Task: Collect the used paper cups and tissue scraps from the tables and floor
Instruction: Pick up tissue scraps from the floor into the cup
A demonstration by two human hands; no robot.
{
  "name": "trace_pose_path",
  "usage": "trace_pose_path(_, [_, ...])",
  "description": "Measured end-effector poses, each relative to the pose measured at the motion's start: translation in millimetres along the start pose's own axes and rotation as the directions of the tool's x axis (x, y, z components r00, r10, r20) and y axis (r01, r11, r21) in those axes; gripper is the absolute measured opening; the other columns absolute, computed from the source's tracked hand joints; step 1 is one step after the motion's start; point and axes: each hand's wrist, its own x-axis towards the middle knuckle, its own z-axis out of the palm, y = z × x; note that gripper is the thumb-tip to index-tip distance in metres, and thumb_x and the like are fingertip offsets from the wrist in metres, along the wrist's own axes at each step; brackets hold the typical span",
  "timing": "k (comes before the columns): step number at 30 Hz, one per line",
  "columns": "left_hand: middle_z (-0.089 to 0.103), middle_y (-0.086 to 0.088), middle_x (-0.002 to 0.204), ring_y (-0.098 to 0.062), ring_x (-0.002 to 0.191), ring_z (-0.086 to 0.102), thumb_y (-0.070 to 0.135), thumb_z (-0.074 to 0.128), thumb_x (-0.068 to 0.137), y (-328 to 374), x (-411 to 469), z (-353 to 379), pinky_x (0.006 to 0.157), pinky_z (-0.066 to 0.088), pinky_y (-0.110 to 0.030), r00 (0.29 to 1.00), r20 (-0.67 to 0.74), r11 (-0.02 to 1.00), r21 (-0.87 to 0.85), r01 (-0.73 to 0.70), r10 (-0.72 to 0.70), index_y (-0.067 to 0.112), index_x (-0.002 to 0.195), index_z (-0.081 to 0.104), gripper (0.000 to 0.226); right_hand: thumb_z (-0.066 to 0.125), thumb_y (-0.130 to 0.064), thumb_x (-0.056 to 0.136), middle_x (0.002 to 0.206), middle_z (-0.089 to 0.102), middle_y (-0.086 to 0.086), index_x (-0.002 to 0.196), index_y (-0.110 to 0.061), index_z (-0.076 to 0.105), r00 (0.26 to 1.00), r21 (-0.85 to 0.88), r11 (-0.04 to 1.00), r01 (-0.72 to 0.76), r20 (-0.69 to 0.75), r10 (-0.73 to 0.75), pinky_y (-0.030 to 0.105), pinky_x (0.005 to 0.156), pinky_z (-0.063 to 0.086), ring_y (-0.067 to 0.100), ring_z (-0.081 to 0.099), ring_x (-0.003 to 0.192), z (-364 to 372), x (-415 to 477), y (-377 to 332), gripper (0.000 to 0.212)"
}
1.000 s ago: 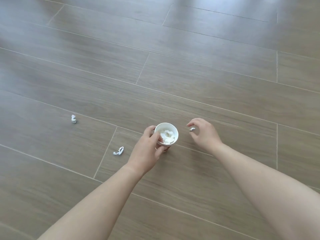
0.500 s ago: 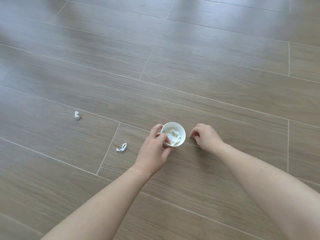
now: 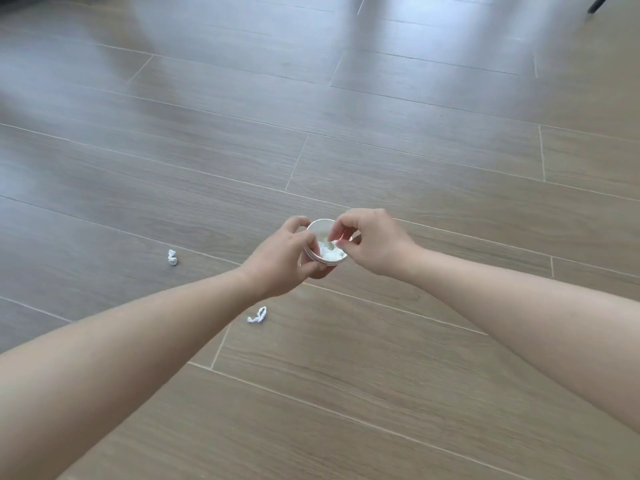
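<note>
My left hand (image 3: 282, 261) grips a white paper cup (image 3: 322, 224) from its left side and holds it up off the wood floor. Crumpled tissue (image 3: 329, 253) fills the cup. My right hand (image 3: 375, 244) hovers over the cup's mouth, thumb and fingers pinched on a small tissue scrap (image 3: 338, 242) just above the tissue inside. Two more scraps lie on the floor: a small white ball (image 3: 172, 257) to the left, and a twisted white strip (image 3: 258, 315) just below my left wrist.
Grey-brown wood planks (image 3: 415, 161) cover everything in view, with window glare at the far side. A dark furniture leg (image 3: 596, 3) shows at the top right corner.
My right hand pinched the small scrap off the floor to the right of the cup and carried it over the cup's mouth. My left hand lifted the cup higher.
</note>
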Motion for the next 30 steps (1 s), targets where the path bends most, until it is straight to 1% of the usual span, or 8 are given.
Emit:
trace_pose_path(4, [0.038, -0.006, 0.137, -0.022, 0.110, 0.052, 0.027, 0.069, 0.078, -26, -18, -33, 0.091, 0.047, -0.036, 1.000, -0.011, 1.000, 0.018, -0.003, 0.003, 0.014, 0.091, 0.059, 0.021, 0.061, -0.004, 0.078, 0.081, 0.063, -0.007, 0.083, -0.018, 0.067, 0.999, -0.033, 0.999, 0.030, 0.038, -0.029, 0.029, 0.072, 0.052, 0.012, 0.061, 0.077, 11, 21, -38, 0.016])
trace_pose_path(8, [0.040, -0.007, 0.134, -0.022, 0.112, 0.051, 0.026, 0.069, 0.079, -64, -48, -45, 0.090, 0.046, -0.036, 0.994, -0.050, 0.995, 0.001, 0.100, -0.099, 0.012, 0.094, 0.060, 0.022, 0.056, -0.002, 0.079, 0.090, 0.063, 0.000, 0.086, -0.016, 0.066, 1.000, -0.055, 0.998, 0.013, 0.009, -0.013, 0.036, 0.077, 0.050, 0.016, 0.056, 0.079, 41, 36, -62, 0.018])
trace_pose_path(11, [0.043, -0.003, 0.131, -0.019, 0.101, 0.053, 0.028, 0.068, 0.080, -103, -77, -46, 0.085, 0.046, -0.033, 0.980, -0.046, 0.981, 0.002, 0.196, -0.195, 0.015, 0.091, 0.059, 0.020, 0.056, -0.004, 0.080, 0.094, 0.059, 0.000, 0.090, -0.018, 0.064, 0.999, -0.068, 0.996, -0.050, -0.024, 0.049, 0.034, 0.078, 0.048, 0.016, 0.054, 0.082, 82, 33, -60, 0.019])
trace_pose_path(15, [0.045, -0.003, 0.127, -0.019, 0.102, 0.051, 0.030, 0.069, 0.079, -147, -112, -50, 0.083, 0.044, -0.032, 0.944, -0.085, 0.946, 0.025, 0.322, -0.319, 0.014, 0.090, 0.059, 0.022, 0.056, -0.005, 0.080, 0.109, 0.057, 0.005, 0.103, -0.016, 0.061, 0.977, -0.165, 0.983, -0.077, 0.186, 0.108, 0.032, 0.087, 0.043, 0.021, 0.055, 0.101, 142, 24, -44, 0.026])
trace_pose_path(20, [0.042, 0.001, 0.129, -0.016, 0.094, 0.052, 0.036, 0.068, 0.078, -163, -148, -52, 0.076, 0.042, -0.028, 0.938, -0.045, 0.936, 0.067, 0.345, -0.343, 0.017, 0.090, 0.059, 0.024, 0.056, -0.010, 0.082, 0.120, 0.051, 0.002, 0.110, -0.018, 0.059, 0.922, -0.214, 0.972, -0.096, 0.348, 0.168, 0.032, 0.087, 0.043, 0.023, 0.051, 0.108, 194, 6, -40, 0.029])
trace_pose_path(23, [0.039, 0.006, 0.131, -0.015, 0.095, 0.056, 0.046, 0.065, 0.079, -165, -156, -49, 0.069, 0.042, -0.027, 0.948, -0.001, 0.939, 0.139, 0.314, -0.317, 0.022, 0.090, 0.058, 0.028, 0.055, -0.011, 0.083, 0.125, 0.045, 0.000, 0.114, -0.017, 0.057, 0.906, -0.265, 0.958, -0.110, 0.370, 0.206, 0.034, 0.086, 0.045, 0.023, 0.045, 0.112, 214, 0, -36, 0.032])
trace_pose_path(27, [0.036, 0.007, 0.136, -0.016, 0.095, 0.057, 0.047, 0.062, 0.080, -168, -159, -49, 0.067, 0.048, -0.032, 0.962, 0.024, 0.934, 0.247, 0.258, -0.272, 0.023, 0.092, 0.056, 0.027, 0.050, -0.006, 0.083, 0.115, 0.044, 0.004, 0.105, -0.013, 0.057, 0.911, -0.328, 0.944, -0.042, 0.375, 0.171, 0.040, 0.082, 0.047, 0.025, 0.041, 0.106, 228, 2, -34, 0.024])
trace_pose_path(30, [0.038, 0.006, 0.134, -0.016, 0.099, 0.057, 0.050, 0.061, 0.081, -175, -159, -53, 0.067, 0.048, -0.032, 0.958, -0.033, 0.932, 0.225, 0.284, -0.284, 0.022, 0.088, 0.057, 0.030, 0.049, -0.005, 0.085, 0.105, 0.050, 0.007, 0.096, -0.012, 0.060, 0.901, -0.344, 0.939, -0.001, 0.407, 0.150, 0.036, 0.083, 0.043, 0.027, 0.044, 0.102, 231, 7, -32, 0.018])
